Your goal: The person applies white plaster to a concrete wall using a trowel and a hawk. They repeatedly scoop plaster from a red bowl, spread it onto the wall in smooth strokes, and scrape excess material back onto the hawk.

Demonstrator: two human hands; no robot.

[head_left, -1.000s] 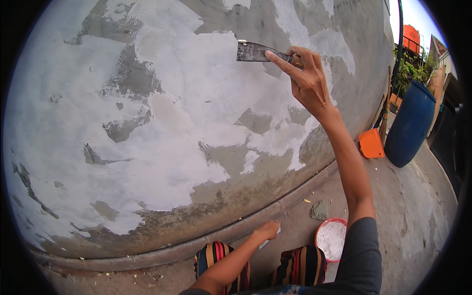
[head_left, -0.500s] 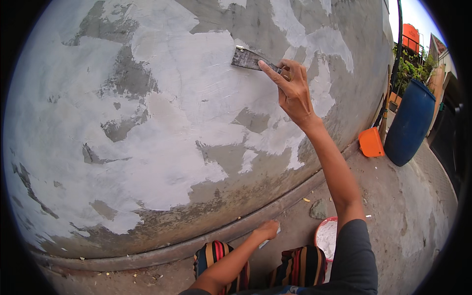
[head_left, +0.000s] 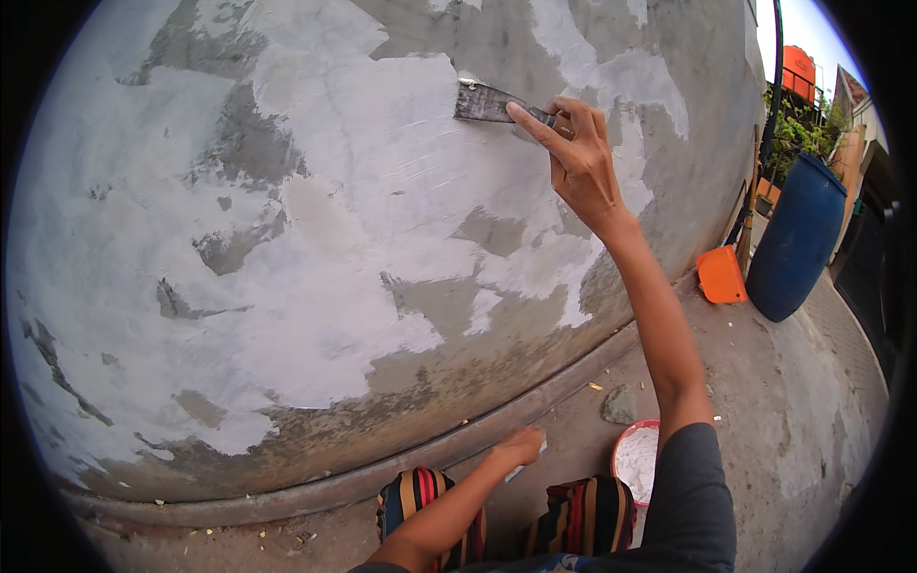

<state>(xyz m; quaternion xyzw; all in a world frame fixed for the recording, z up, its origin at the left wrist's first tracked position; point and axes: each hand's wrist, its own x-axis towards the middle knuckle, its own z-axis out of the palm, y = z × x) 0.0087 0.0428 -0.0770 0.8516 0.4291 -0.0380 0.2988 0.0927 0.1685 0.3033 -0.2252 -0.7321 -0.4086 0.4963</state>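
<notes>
My right hand (head_left: pixel 585 158) is closed on a putty knife (head_left: pixel 484 102), thumb pressed along its wide grey blade. That blade lies against the wall (head_left: pixel 435 310), and a small lump of white putty (head_left: pixel 468 83) sits at its upper corner. Broad patches of white putty cover much of the grey cement, with bare patches between them. Low down by my knees, my left hand (head_left: pixel 521 446) is closed around a flat, pale thing (head_left: pixel 514 473); only its edges show past the fingers.
Right of my knees stands a red-rimmed tub (head_left: pixel 619 445) of white putty, partly behind my right sleeve. A stone (head_left: pixel 619 406) lies near it. Farther right are an orange dustpan (head_left: pixel 721 275) and a tall blue drum (head_left: pixel 798 239). A low ledge (head_left: pixel 420 452) runs along the wall's foot.
My right hand and the putty knife have shifted slightly up and to the right across the wall. My left hand stays where it was.
</notes>
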